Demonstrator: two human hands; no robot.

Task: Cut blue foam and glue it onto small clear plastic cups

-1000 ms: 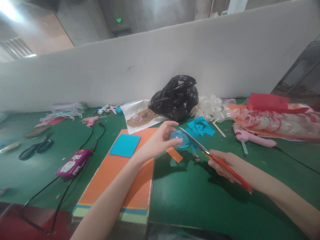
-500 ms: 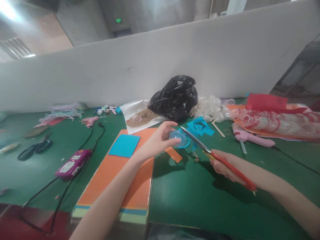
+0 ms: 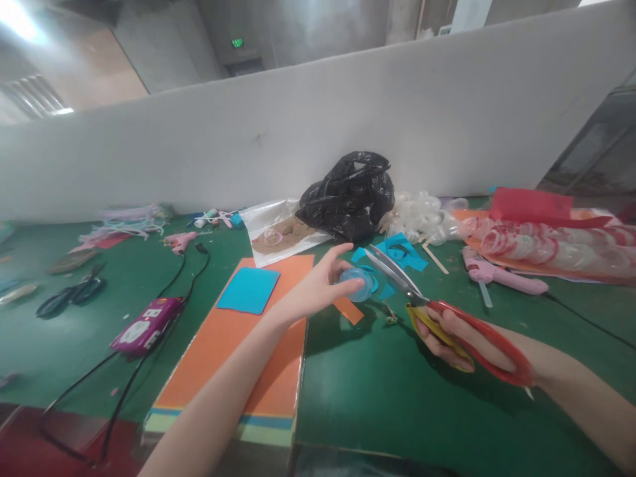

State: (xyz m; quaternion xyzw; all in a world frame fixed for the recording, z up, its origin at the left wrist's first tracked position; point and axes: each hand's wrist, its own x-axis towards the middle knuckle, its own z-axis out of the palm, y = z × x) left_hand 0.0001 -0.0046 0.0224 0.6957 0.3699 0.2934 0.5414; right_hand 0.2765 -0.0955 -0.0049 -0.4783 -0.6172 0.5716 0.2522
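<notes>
My left hand (image 3: pixel 332 283) grips a small clear plastic cup (image 3: pixel 358 283) between thumb and fingers, with blue paper showing around its edge. In my right hand (image 3: pixel 442 334) is a pair of scissors (image 3: pixel 405 281) with red and yellow handles. The blades are slightly parted and point toward the cup, close to its right side. Cut blue paper scraps (image 3: pixel 401 252) lie on the table beyond the blades. Under the left hand is an orange paper strip (image 3: pixel 349 309).
Left of my forearm, a blue square (image 3: pixel 248 290) lies on stacked orange sheets (image 3: pixel 233 344). A purple box (image 3: pixel 146 324) trails black cords. Behind are a black plastic bag (image 3: pixel 350 195) and clear plastic cups (image 3: pixel 422 215). A pink glue gun (image 3: pixel 507 275) lies at right, dark scissors (image 3: pixel 72 291) at left.
The scissors have turned so their handles spread and the yellow loop shows more. The blades have parted slightly. My left hand and the cup have shifted slightly to the right and down.
</notes>
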